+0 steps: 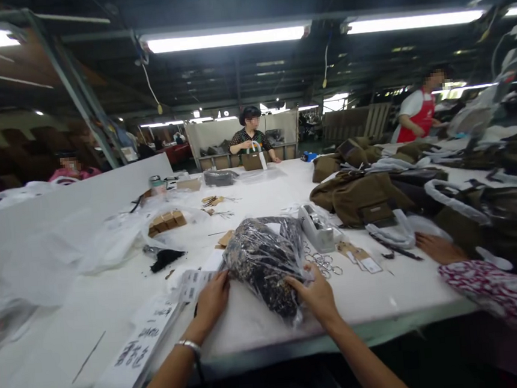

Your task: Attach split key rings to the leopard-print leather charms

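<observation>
A clear plastic bag (264, 260) with dark, speckled contents lies on the table in front of me. My right hand (315, 295) is closed on its right side, thumb and fingers pinching the film. At the bag's left edge, my left hand (213, 300) has its fingers curled down; what they hold, if anything, is hidden. A long white printed label strip (140, 343) with handwriting runs beside and partly behind that hand. Beyond the bag's right side are a grey metal tape dispenser (316, 228), several metal rings (325, 263) and cardboard tags (361, 257).
Olive-brown bags (367, 199) with wrapped handles are piled at the right. A co-worker's hand (439, 247) rests near them. Small brown blocks (167, 222) sit in plastic at the left, near a black tuft (167, 258). Another person (249, 140) stands across the table.
</observation>
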The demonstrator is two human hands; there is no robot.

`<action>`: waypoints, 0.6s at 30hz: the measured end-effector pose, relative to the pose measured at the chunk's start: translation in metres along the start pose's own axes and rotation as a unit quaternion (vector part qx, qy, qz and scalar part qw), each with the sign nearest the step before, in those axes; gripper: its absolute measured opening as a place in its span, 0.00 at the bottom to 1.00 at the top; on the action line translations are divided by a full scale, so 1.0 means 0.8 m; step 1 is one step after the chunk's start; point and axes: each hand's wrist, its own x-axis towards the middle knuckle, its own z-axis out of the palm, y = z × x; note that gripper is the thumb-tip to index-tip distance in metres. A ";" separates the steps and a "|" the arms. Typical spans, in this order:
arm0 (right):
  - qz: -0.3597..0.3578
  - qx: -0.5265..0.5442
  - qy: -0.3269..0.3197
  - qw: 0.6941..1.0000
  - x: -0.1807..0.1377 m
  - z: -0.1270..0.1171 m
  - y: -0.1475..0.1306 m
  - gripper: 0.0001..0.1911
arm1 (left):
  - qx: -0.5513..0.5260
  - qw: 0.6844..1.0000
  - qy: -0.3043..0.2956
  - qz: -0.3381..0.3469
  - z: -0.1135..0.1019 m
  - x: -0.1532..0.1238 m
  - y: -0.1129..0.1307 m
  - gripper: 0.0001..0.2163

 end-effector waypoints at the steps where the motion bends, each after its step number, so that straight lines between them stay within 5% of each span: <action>1: 0.008 0.006 -0.004 1.000 -0.005 -0.002 0.003 0.29 | 0.002 1.000 0.003 -0.005 -0.001 0.003 -0.001 0.20; 12: -0.080 -0.044 -0.066 0.994 -0.011 0.009 -0.022 0.18 | -0.025 0.998 0.014 -0.062 -0.029 0.045 -0.021 0.16; 18: -0.187 -0.128 -0.024 0.974 -0.026 -0.037 0.011 0.16 | -0.119 0.989 0.086 0.016 -0.073 0.002 0.042 0.13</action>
